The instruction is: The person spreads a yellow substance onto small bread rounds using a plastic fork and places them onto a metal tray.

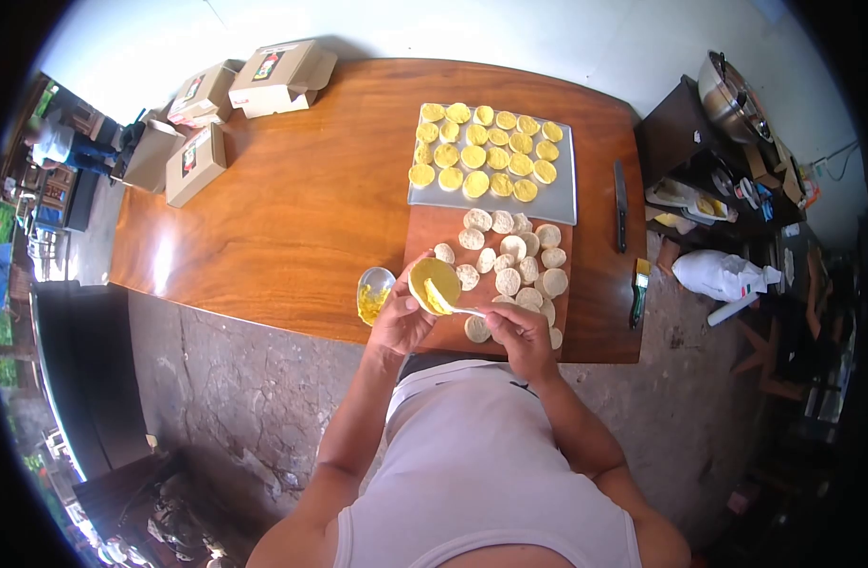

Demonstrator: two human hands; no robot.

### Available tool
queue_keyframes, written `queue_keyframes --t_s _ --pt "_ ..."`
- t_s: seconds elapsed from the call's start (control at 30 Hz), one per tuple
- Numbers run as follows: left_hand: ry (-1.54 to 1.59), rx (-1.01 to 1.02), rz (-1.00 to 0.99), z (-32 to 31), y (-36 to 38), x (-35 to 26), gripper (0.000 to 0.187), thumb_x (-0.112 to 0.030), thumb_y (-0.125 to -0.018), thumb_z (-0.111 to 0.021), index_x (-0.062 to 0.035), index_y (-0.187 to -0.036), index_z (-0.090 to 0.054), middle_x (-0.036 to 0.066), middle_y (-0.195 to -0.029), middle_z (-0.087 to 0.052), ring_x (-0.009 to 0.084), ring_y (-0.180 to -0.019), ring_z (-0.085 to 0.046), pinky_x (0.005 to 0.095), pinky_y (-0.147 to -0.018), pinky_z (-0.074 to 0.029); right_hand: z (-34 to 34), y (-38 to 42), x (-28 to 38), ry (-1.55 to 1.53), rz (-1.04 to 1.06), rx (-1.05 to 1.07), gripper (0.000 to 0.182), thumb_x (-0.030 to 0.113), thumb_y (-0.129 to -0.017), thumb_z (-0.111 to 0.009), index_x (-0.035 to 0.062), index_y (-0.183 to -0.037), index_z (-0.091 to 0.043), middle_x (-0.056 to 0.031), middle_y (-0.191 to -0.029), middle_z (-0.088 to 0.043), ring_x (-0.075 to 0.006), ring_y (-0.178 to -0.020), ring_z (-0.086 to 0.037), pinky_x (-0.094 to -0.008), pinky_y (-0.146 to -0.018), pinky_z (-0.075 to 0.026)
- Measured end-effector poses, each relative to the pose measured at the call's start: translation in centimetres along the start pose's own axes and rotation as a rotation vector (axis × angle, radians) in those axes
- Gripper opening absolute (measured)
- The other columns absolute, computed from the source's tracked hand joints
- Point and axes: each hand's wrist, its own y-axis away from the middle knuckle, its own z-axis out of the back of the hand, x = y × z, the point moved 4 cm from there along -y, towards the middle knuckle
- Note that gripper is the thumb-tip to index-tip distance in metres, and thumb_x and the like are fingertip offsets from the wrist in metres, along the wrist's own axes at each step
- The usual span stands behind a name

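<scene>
My left hand (402,320) holds a round dough disc (435,281) coated with yellow filling, raised just above the near edge of the wooden cutting board (431,232). My right hand (515,331) grips a small spoon (457,308) whose tip carries yellow filling and touches the disc. Several plain pale discs (510,257) lie on the board. A metal tray (563,199) beyond it holds several yellow-topped discs (486,150). A small metal bowl (374,293) of yellow filling sits left of my left hand.
A knife (620,205) and a brush (638,292) lie at the table's right edge. Cardboard boxes (223,104) stand at the far left of the wooden table (292,199). A dark shelf with a pot (732,99) and a white bag (723,275) are to the right.
</scene>
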Motion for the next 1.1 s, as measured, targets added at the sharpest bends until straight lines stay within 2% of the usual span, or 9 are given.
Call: queue_keyframes --t_s 0.07,0.13,0.37,0.57,0.67,0.8,0.87,1.0,1.1 --pt "-0.002 -0.006 -0.005 0.0 0.0 -0.1 0.079 -0.017 -0.074 -0.072 -0.0107 -0.142 -0.033 0.015 -0.132 -0.050 0.0281 -0.119 -0.054 0.0431 -0.100 -0.048 -0.3 0.3 0.0 0.043 0.000 -0.005 0.021 0.011 -0.095 -0.056 -0.0013 -0.109 -0.066 0.0039 -0.073 -0.053 -0.0028 -0.062 -0.041 -0.0199 -0.054 -0.032" --pt "0.061 0.022 -0.004 -0.7 -0.1 -0.5 0.074 -0.011 -0.075 -0.069 -0.0049 -0.141 -0.036 0.011 -0.135 -0.049 0.0244 -0.123 -0.052 0.0378 -0.104 -0.044 -0.3 0.3 0.1 -0.065 -0.023 -0.021 0.020 0.011 -0.095 -0.056 -0.0016 -0.107 -0.066 0.0043 -0.072 -0.052 -0.0026 -0.062 -0.041 -0.0191 -0.054 -0.033" --pt "0.042 -0.039 -0.006 -0.2 0.0 -0.5 0.076 -0.016 -0.071 -0.073 -0.0102 -0.139 -0.039 0.011 -0.129 -0.053 0.0270 -0.118 -0.055 0.0423 -0.101 -0.048 2.2 -1.2 2.0 0.122 0.135 -0.176 0.019 0.010 -0.095 -0.056 -0.0020 -0.106 -0.067 0.0015 -0.078 -0.061 -0.0021 -0.066 -0.047 -0.0175 -0.057 -0.037" --pt "0.032 -0.018 0.009 -0.1 0.0 -0.5 0.077 -0.016 -0.071 -0.073 -0.0099 -0.140 -0.038 0.011 -0.131 -0.052 0.0266 -0.118 -0.056 0.0406 -0.101 -0.048 2.1 -1.5 1.8 0.216 0.240 -0.128 0.018 0.008 -0.094 -0.057 0.0000 -0.107 -0.067 -0.0013 -0.077 -0.063 -0.0059 -0.064 -0.051 -0.0212 -0.058 -0.040" --pt "0.030 0.020 0.003 -0.3 -0.1 -0.5 0.073 -0.012 -0.074 -0.069 -0.0050 -0.140 -0.038 0.009 -0.135 -0.049 0.0241 -0.123 -0.051 0.0382 -0.104 -0.043 1.5 -1.3 0.7 0.255 0.270 -0.103 0.019 0.009 -0.095 -0.055 0.0009 -0.108 -0.067 -0.0016 -0.076 -0.062 -0.0068 -0.063 -0.050 -0.0225 -0.057 -0.040" --pt "0.013 -0.060 -0.033 0.2 -0.2 -0.5 0.077 -0.017 -0.073 -0.071 -0.0098 -0.141 -0.036 0.013 -0.133 -0.051 0.0274 -0.120 -0.054 0.0413 -0.100 -0.048 0.3 -0.1 0.3 0.237 0.144 -0.024 0.019 0.010 -0.095 -0.055 0.0006 -0.108 -0.067 0.0008 -0.072 -0.058 -0.0054 -0.061 -0.047 -0.0215 -0.055 -0.037" --pt "0.012 -0.056 -0.040 0.2 -0.1 -0.5 0.077 -0.017 -0.074 -0.071 -0.0096 -0.141 -0.036 0.013 -0.132 -0.051 0.0274 -0.121 -0.054 0.0418 -0.099 -0.049 0.2 0.2 -0.8 -0.149 -0.058 -0.012 0.020 0.010 -0.096 -0.055 -0.0008 -0.108 -0.066 0.0034 -0.069 -0.053 -0.0039 -0.061 -0.043 -0.0200 -0.054 -0.034" --pt "0.045 0.014 0.024 -0.2 0.3 -0.5 0.078 -0.016 -0.072 -0.071 -0.0091 -0.141 -0.035 0.017 -0.130 -0.051 0.0336 -0.118 -0.055 0.0465 -0.097 -0.050 2.1 -0.9 -0.1 -0.085 -0.014 -0.161 0.021 0.011 -0.096 -0.056 -0.0025 -0.108 -0.066 0.0051 -0.068 -0.050 -0.0031 -0.060 -0.041 -0.0191 -0.054 -0.034" --pt "0.082 0.061 0.068 -0.5 0.4 -0.3 0.078 -0.015 -0.072 -0.071 -0.0088 -0.141 -0.034 0.019 -0.128 -0.051 0.0385 -0.115 -0.056 0.0485 -0.095 -0.052 3.3 -1.9 1.2 0.017 0.070 -0.156 0.021 0.012 -0.095 -0.057 -0.0018 -0.108 -0.066 0.0026 -0.074 -0.058 -0.0034 -0.063 -0.045 -0.0193 -0.057 -0.037"
